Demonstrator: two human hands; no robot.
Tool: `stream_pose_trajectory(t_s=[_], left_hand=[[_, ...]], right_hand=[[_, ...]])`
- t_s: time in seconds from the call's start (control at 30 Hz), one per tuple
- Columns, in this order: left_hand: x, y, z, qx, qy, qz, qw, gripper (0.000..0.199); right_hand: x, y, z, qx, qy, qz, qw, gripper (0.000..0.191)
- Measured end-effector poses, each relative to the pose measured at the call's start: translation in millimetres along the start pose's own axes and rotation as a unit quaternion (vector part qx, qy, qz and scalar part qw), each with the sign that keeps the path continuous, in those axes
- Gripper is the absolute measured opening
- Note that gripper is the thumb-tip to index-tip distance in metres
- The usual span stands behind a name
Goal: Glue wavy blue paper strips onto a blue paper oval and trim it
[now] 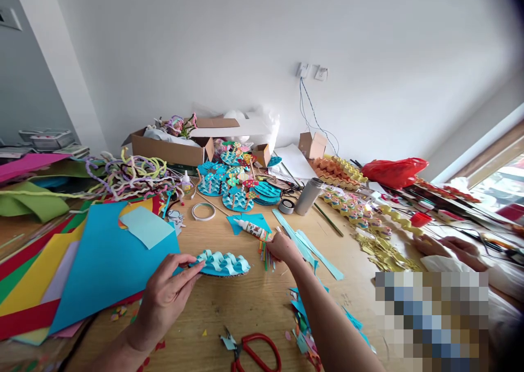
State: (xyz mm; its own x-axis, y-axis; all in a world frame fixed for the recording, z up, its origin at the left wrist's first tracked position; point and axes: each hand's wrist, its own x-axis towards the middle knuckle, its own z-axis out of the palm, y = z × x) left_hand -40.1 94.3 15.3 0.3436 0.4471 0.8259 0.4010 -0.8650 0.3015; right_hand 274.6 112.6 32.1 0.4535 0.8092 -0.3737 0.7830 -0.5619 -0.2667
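My left hand (166, 290) pinches the left edge of a blue disc with wavy light-blue paper strips (223, 264) standing on top. The disc is held low over the table, tilted slightly away. My right hand (283, 246) is closed on the rear end of a white glue bottle (256, 230), whose nozzle points left. Behind the bottle lies a piece of blue paper (249, 222). Thin colourful paper strips (267, 256) lie just below the bottle. Light-blue paper strips (303, 241) lie to the right of my right hand.
Red-handled scissors (257, 350) lie near the front edge. Coloured sheets (102, 263) are stacked at left. A tape roll (203, 212), a grey cylinder (309, 196) and finished blue paper pieces (239, 197) stand farther back. Another person's hands (454, 250) are at the right.
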Motion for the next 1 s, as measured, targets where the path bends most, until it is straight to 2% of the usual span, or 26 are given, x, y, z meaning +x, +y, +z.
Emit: stream_pose_trajectory(t_s=[0.2, 0.37, 0.47, 0.63, 0.7, 0.77, 0.83, 0.87, 0.93, 1.0], left_hand=[[-2, -2, 1.6, 0.000, -0.002, -0.007, 1.000, 0.033], [-4, -2, 1.2, -0.004, 0.006, -0.002, 1.000, 0.034], [-4, -2, 0.7, -0.012, 0.004, -0.002, 1.000, 0.033], [-3, -1, 1.4, -0.016, 0.005, 0.001, 1.000, 0.034], [-2, 1, 1.1, -0.012, 0.007, 0.005, 1.000, 0.036], [-1, 4, 0.2, -0.009, 0.008, 0.006, 1.000, 0.038], [-1, 8, -1.1, -0.004, 0.013, 0.010, 1.000, 0.041], [0, 9, -1.9, 0.000, 0.017, 0.013, 1.000, 0.043], [0, 13, -3.7, 0.010, 0.023, 0.026, 0.999, 0.046], [-1, 15, -5.4, 0.022, 0.026, 0.042, 0.999, 0.049]], right_hand=[[-9, 7, -8, 0.066, -0.034, -0.030, 0.997, 0.026], [-55, 40, -30, 0.132, -0.039, -0.076, 0.988, 0.021], [-86, 69, -37, 0.137, -0.041, -0.067, 0.987, 0.016], [-108, 109, -34, 0.108, -0.008, -0.039, 0.993, 0.020], [-109, 111, -31, 0.099, 0.025, -0.057, 0.993, 0.024], [-109, 98, -25, 0.150, 0.052, -0.092, 0.983, 0.026], [-109, 73, -15, 0.275, 0.028, -0.125, 0.953, 0.030], [-110, 56, -9, 0.353, -0.004, -0.132, 0.926, 0.033], [-111, 23, 5, 0.491, -0.096, -0.135, 0.855, 0.039], [-110, -5, 16, 0.588, -0.156, -0.121, 0.784, 0.040]])
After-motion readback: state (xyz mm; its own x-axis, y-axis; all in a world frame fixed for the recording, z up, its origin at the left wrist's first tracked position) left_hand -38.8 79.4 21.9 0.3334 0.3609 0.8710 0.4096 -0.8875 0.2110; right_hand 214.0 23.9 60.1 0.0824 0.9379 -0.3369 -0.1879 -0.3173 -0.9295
